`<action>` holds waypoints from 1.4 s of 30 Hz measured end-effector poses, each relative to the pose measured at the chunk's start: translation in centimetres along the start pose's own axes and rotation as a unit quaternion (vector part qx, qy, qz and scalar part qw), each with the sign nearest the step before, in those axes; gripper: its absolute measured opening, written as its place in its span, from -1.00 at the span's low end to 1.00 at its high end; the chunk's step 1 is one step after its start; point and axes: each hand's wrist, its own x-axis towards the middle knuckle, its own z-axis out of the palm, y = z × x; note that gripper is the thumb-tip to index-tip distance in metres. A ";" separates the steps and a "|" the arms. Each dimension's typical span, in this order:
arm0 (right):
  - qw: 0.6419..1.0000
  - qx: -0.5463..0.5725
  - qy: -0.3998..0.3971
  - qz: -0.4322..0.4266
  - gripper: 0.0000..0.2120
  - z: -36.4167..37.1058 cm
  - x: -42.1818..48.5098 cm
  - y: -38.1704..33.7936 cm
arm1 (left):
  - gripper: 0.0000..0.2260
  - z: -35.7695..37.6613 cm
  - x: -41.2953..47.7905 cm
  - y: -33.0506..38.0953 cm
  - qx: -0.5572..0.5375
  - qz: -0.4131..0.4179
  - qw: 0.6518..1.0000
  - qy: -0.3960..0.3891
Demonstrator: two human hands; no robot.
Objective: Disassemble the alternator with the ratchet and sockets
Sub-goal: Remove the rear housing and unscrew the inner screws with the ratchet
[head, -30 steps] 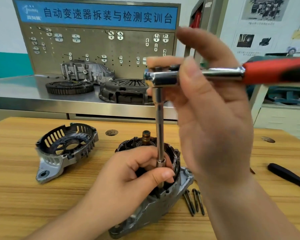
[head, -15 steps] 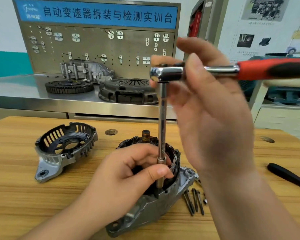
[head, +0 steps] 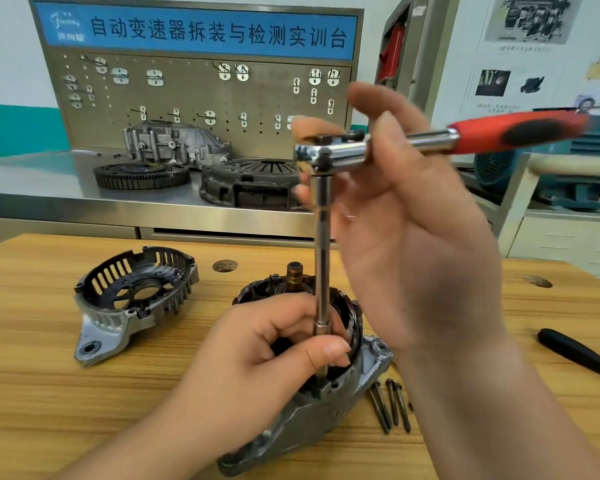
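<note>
Head view: alternator body [head: 329, 407] sits on the wooden bench [head: 32, 393], centre-front, tilted. Its mounting lug points toward the camera, and the stator windings and the slip-ring end of the rotor shaft [head: 294, 275] are exposed on top.

Left hand [head: 257, 358] comes in from lower left with the fingers curled. Thumb and fingertips pinch the bottom end of the extension bar [head: 322, 254], right at the housing rim. The socket and fastener are hidden under the thumb, so I can't tell whether it is seated.

The extension bar stands near vertical, running up to the ratchet [head: 343, 154]. Right hand [head: 413, 244] has its palm toward the camera and holds the ratchet head. The thumb crosses the front of the shank, the fingers wrap behind and over the head, loosely spread. The red-and-black handle [head: 516, 133] sticks out to the right, with no hand on it.

The removed end cover [head: 132, 299] lies on the bench left of the body, open side up, apart from it. Long bolts [head: 392, 403] lie grouped just right of the housing. A black tool handle [head: 579, 355] is at the far right edge.

Behind is a steel counter [head: 49, 195] with a flywheel [head: 141, 174], a clutch pressure plate [head: 253, 181] and a cast housing [head: 177, 142]. A pegboard [head: 187, 95] with a blue sign stands behind them.
</note>
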 end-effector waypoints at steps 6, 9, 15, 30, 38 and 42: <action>0.948 -0.254 0.048 -0.186 -0.87 -0.1 -0.2 0.6 | -0.78 -0.1 0.1 -0.1 0.011 0.000 1.000 -0.001; 0.997 0.037 0.054 0.028 -0.86 -0.4 0.3 0.1 | -0.79 -0.2 0.0 -0.2 0.007 0.008 1.000 -0.018; 0.999 0.016 0.026 0.014 -0.87 -0.7 0.2 -0.2 | -0.83 0.0 0.1 -0.2 0.010 0.010 1.000 0.004; 1.000 -0.009 0.014 0.003 -0.85 -0.4 0.1 0.0 | -0.84 0.0 0.1 -0.2 0.037 0.020 0.999 0.006; 0.977 -0.156 0.032 -0.143 -0.88 0.5 -0.3 0.4 | -0.77 0.0 -0.1 -0.2 0.033 0.016 0.999 -0.007; 0.988 0.133 0.018 0.079 -0.82 -0.2 0.1 0.0 | -0.80 0.1 0.0 -0.1 0.027 0.018 0.999 -0.016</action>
